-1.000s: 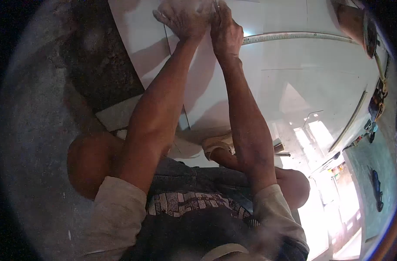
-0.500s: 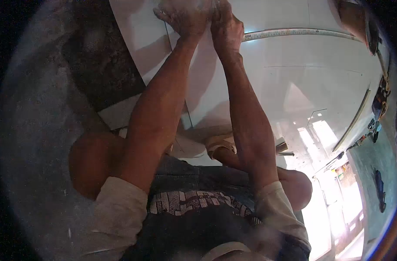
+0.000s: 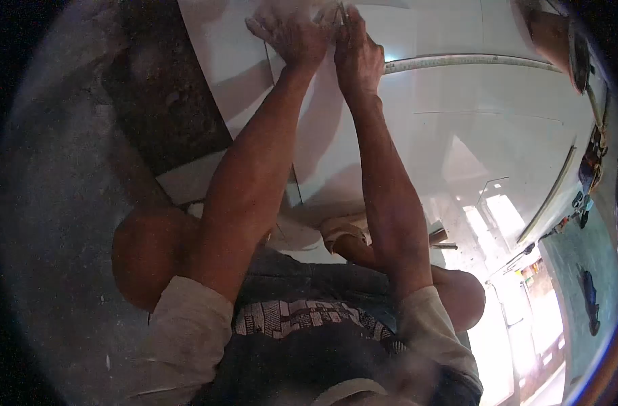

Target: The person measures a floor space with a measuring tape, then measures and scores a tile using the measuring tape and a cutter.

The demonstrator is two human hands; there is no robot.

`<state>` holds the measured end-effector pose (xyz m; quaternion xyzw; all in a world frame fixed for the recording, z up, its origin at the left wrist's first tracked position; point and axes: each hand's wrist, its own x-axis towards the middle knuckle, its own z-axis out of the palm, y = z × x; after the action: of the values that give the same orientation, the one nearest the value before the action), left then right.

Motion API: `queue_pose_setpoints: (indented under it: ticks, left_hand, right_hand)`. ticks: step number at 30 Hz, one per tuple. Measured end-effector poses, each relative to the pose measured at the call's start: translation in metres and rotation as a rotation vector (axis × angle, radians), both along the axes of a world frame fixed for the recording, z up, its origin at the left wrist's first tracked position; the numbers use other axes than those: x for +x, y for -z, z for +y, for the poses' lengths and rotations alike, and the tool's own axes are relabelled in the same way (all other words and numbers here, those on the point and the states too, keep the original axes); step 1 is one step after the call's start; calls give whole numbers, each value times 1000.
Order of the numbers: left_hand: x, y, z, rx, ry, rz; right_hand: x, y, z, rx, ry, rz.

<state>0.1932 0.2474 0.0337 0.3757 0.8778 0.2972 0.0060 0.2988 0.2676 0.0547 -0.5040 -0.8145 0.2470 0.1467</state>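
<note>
My left hand lies at the top of the view with its thumb spread, pressed on a white board or tile. Right beside it, the fingers of my right hand are closed round a thin, dark, pen-like tool, whose tip is not clear. From beside my right hand a tape measure runs to the right across the white surface. Haze blurs the fingertips of my left hand, which are partly cut off by the frame's top edge.
Dark rough ground lies left of the white surface. At the upper right is another person's foot or lower leg. A long thin strip and a cluster of tools sit at the right. Bright light falls at the lower right.
Both hands appear slightly further right in the view. The thin tool, hidden half a second ago, shows again between the fingers of my right hand.
</note>
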Motion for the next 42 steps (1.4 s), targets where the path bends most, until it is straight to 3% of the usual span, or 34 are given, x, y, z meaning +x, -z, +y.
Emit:
queue_pose_setpoints:
  ticks: [8, 11, 20, 23, 26, 32, 35, 36, 37, 39, 40, 42]
  left_hand:
    - [1, 2, 4, -29, -9, -48]
    - [0, -6, 3, -82, -23, -51]
    - [-2, 0, 4, -85, -24, -59]
    - [-5, 0, 3, -89, -10, -49]
    - [-6, 12, 0, -92, -9, -13]
    - [-5, -1, 0, -93, 12, -86]
    - [-10, 4, -3, -99, 52, -150]
    - [-9, 7, -5, -139, 70, -146]
    - [-10, 9, -4, -171, 78, -134]
    - [-17, 6, -5, -221, 118, -189]
    - [-20, 8, -7, -233, 143, -209]
    - [-25, 9, -8, -245, 201, -243]
  right_hand:
    - [1, 5, 1, 151, -31, 87]
    - [0, -3, 0, -85, 23, -50]
    - [-1, 8, 0, 110, 10, 19]
    - [0, -2, -1, -41, 34, -144]
    - [0, 1, -1, 12, -10, 9]
    - [2, 13, -2, 79, 20, -12]
    - [20, 17, 16, -57, -50, -117]
    - [23, 15, 29, -130, 73, 31]
    - [30, -2, 41, 85, -23, 106]
    - [41, -51, 53, -126, 177, 443]
    - [45, -94, 51, -129, 351, 378]
    - [101, -109, 57, 24, 162, 591]
